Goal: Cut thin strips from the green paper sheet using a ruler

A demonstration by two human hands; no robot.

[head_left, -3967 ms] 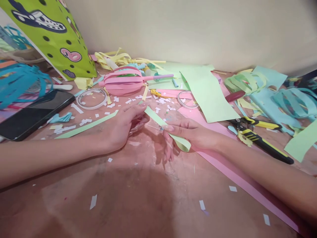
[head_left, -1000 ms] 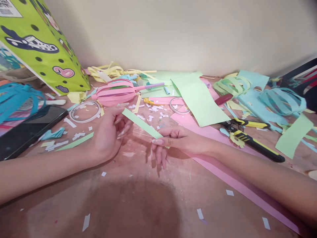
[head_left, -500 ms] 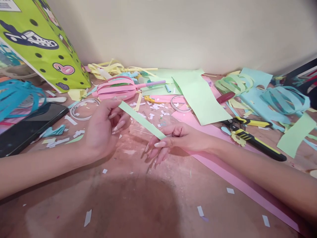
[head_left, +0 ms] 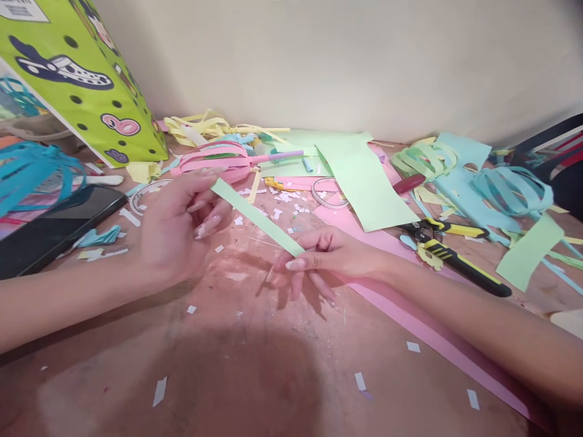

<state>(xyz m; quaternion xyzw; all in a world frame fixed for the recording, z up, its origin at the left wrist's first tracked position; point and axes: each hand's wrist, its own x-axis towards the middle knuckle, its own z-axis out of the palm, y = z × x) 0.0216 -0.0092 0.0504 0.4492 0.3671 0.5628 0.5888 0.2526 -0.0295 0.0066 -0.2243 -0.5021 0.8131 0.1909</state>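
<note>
stretching diagonally over reddish-brown tabletop: narrow pale-green paper strip. person's left hand pinches upper end between fingertips; right hand pinches lower end, other fingers loosely spread. likely light, flexible, easily creased or torn; best gripped gently near both ends.

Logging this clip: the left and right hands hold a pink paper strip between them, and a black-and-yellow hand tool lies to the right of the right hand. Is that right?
Not quite: the paper strip is light green, not pink, as the head view shows. The left hand and right hand do hold it, and the hand tool lies where you say.
</note>
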